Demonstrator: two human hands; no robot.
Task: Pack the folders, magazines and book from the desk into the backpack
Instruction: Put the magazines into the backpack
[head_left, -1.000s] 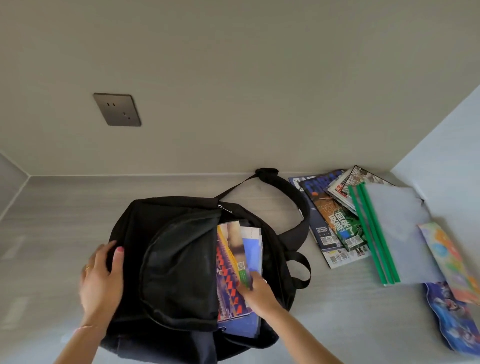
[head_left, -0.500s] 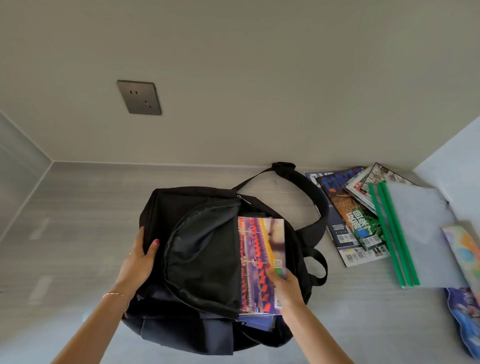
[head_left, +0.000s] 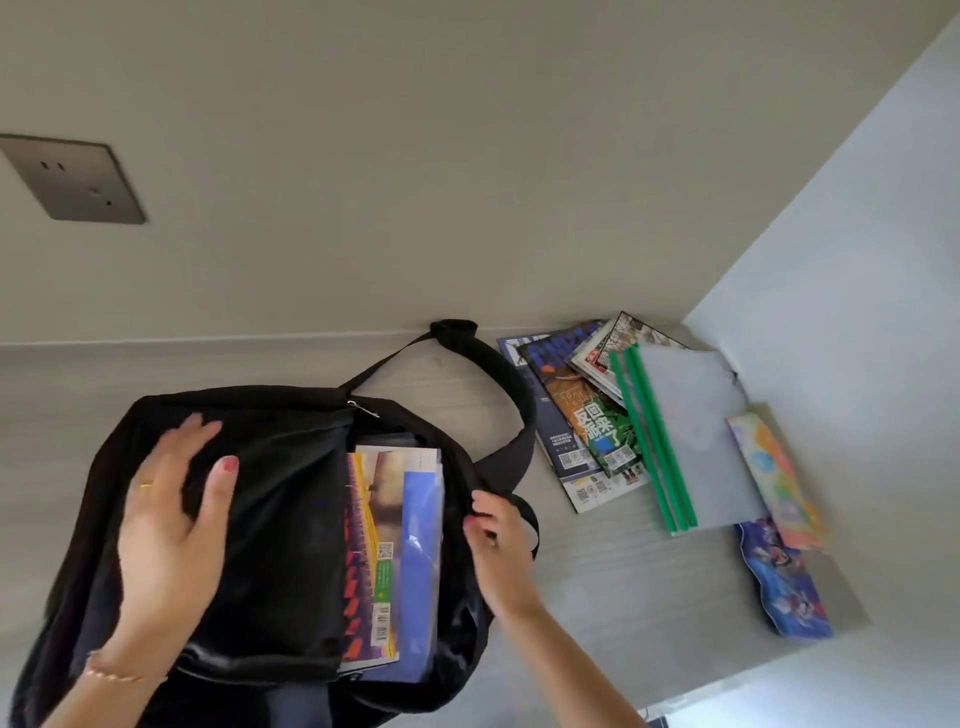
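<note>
The black backpack (head_left: 291, 519) lies open on the desk (head_left: 623, 597). A colourful magazine (head_left: 371, 525) and a blue folder (head_left: 421, 545) stand inside its opening, partly under the front flap. My left hand (head_left: 171, 525) rests flat on that flap with fingers spread. My right hand (head_left: 493, 540) has its fingers curled on the backpack's right rim, beside a strap loop. Several magazines (head_left: 582, 415) lie fanned on the desk to the right. On them lie two clear folders with green spines (head_left: 685, 431).
A pastel-coloured book or folder (head_left: 774, 478) and a blue illustrated one (head_left: 784, 587) lie at the desk's right end against the side wall. The backpack's strap (head_left: 498, 374) loops back to the rear wall. A wall socket (head_left: 72, 179) sits at upper left.
My right hand has let go of the magazine, now inside the bag, and moved to the right rim. My left hand shifted from the bag's left side onto the flap.
</note>
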